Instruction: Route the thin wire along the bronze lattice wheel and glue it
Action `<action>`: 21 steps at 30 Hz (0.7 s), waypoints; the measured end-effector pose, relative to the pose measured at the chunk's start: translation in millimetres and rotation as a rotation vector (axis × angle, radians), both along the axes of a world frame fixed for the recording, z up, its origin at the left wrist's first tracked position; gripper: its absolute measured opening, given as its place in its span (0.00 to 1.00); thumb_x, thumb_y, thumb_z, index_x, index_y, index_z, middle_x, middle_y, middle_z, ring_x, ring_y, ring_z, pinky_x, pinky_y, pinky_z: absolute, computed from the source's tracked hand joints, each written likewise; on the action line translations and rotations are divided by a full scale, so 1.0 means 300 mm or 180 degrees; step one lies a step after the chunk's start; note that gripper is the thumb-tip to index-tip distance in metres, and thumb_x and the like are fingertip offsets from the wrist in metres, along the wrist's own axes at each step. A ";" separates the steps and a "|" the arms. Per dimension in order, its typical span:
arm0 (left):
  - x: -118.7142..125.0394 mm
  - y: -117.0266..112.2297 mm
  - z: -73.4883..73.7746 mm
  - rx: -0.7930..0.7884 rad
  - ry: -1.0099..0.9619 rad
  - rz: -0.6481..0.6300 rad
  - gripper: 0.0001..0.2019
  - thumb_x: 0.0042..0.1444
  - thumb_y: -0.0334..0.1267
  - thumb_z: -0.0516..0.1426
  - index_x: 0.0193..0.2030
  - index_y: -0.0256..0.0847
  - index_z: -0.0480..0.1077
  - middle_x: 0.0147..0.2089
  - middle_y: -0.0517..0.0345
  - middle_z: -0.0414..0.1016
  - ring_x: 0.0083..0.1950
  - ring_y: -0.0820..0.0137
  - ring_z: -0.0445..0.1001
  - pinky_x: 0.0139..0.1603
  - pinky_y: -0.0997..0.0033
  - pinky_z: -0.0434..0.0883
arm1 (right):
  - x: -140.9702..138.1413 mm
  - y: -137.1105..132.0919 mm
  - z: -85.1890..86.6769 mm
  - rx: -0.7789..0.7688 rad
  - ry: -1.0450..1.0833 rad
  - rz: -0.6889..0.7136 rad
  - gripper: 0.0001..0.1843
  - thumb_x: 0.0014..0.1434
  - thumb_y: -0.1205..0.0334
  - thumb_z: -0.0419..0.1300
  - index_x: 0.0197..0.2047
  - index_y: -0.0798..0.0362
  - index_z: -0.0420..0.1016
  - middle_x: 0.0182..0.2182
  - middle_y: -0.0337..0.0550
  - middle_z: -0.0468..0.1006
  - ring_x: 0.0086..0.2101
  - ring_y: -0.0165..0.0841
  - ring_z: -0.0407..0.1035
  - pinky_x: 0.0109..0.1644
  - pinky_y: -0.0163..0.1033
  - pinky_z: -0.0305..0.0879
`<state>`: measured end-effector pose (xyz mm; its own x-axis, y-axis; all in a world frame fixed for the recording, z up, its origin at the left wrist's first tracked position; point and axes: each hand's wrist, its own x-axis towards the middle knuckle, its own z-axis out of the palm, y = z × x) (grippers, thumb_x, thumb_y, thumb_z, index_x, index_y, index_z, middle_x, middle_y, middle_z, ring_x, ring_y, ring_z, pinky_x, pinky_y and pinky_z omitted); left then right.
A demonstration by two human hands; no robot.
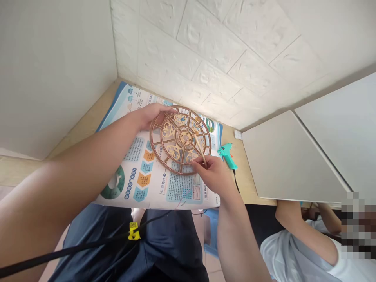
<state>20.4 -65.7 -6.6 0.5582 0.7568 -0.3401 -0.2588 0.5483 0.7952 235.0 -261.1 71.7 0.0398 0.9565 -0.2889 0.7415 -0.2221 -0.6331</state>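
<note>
A round, brown openwork disc (185,137) with spokes, an outer ring and pale gold scrollwork is held tilted above a printed sheet. My left hand (152,116) is closed on its upper left rim, the fingers partly hidden behind it. Between the closed fingers of my right hand (213,172) is a thin, light wooden stick (201,147), pointing up and left. Its far end lies over the disc near the hub; whether it touches cannot be made out. The right fingertips are close to the disc's lower right rim.
The printed sheet (152,196) covers much of the wooden tabletop (245,172). A teal glue gun (227,155) with a black cord lies at the right. White panels (288,152) and a textured wall (217,58) bound the table. Another person's arm (308,235) shows lower right.
</note>
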 end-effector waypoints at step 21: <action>0.020 -0.014 0.027 -0.0154 0.0060 0.0207 0.09 0.60 0.39 0.60 0.42 0.38 0.78 0.43 0.49 0.84 0.39 0.61 0.82 0.45 0.63 0.80 | -0.071 0.099 -0.072 0.0368 0.0047 0.0292 0.09 0.61 0.59 0.59 0.28 0.51 0.71 0.23 0.38 0.72 0.26 0.32 0.65 0.32 0.38 0.55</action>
<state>26.5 -69.9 1.5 0.5016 0.7736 -0.3872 -0.2803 0.5687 0.7733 213.6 -231.2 50.2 -0.0528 0.9829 -0.1766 0.7457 -0.0788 -0.6616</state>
